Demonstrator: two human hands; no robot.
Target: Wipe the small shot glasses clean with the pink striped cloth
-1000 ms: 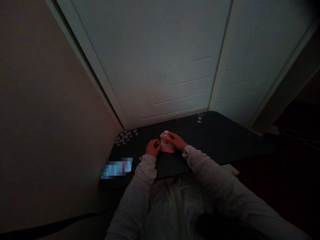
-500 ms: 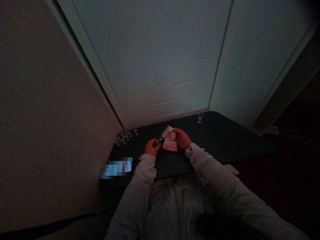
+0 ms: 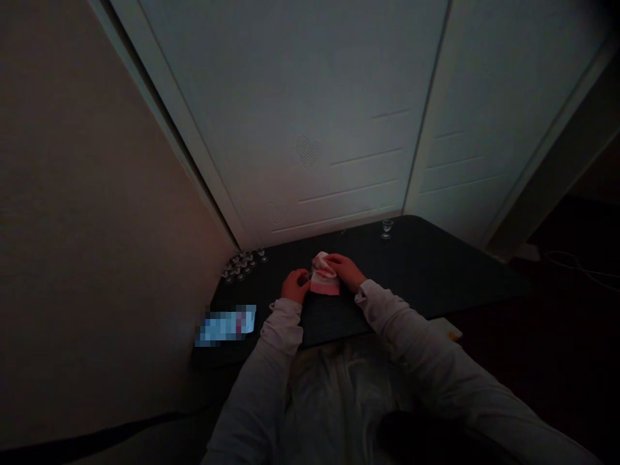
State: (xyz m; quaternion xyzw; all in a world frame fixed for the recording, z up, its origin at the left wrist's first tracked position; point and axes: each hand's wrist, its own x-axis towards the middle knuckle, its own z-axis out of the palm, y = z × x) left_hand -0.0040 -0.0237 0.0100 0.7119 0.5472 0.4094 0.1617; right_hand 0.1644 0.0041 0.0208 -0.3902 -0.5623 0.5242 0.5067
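Note:
Between my hands, above the dark table (image 3: 334,316), is a pink and white cloth (image 3: 325,282). My right hand (image 3: 349,271) is closed on the cloth's upper right part, which is bunched up. Curled at the cloth's left side, my left hand (image 3: 295,286) grips a small stemmed glass (image 3: 310,275). Most of that glass is covered by the cloth and my fingers, with only a bit of it showing. A similar small stemmed glass (image 3: 386,228) stands upright by itself near the table's back edge.
Several small stemmed glasses (image 3: 238,265) stand grouped at the table's back left corner, by the wall (image 3: 121,258). A bright, blurred-out flat object (image 3: 227,326) lies at the front left. White panels (image 3: 310,97) rise behind the table.
My right hand has moved a little left with the cloth, which now covers the glass in my left hand more. My left hand has barely moved.

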